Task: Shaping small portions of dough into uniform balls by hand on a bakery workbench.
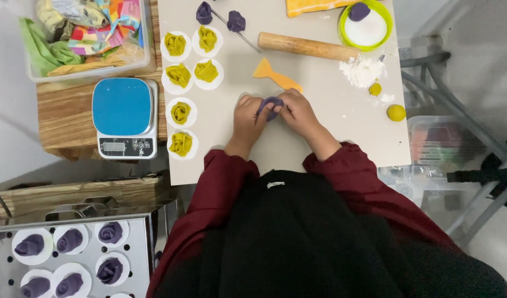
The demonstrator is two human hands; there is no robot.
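Head view: left hand (pixel 248 117) and right hand (pixel 298 110) pinch purple dough (pixel 271 105) together, mid-mat (pixel 319 143). Bare mat surrounds them; orange scraper (pixel 275 76) lies just beyond.

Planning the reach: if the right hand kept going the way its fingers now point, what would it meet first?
The right hand points left at the purple dough piece it pinches, and just beyond that, the left hand. Depth is hard to judge from above.

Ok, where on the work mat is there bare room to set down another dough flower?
The mat is bare right of the right hand, below the yellow ball; also between the yellow flowers and the left hand. It is crowded around the rolling pin, scraper and flour pile.
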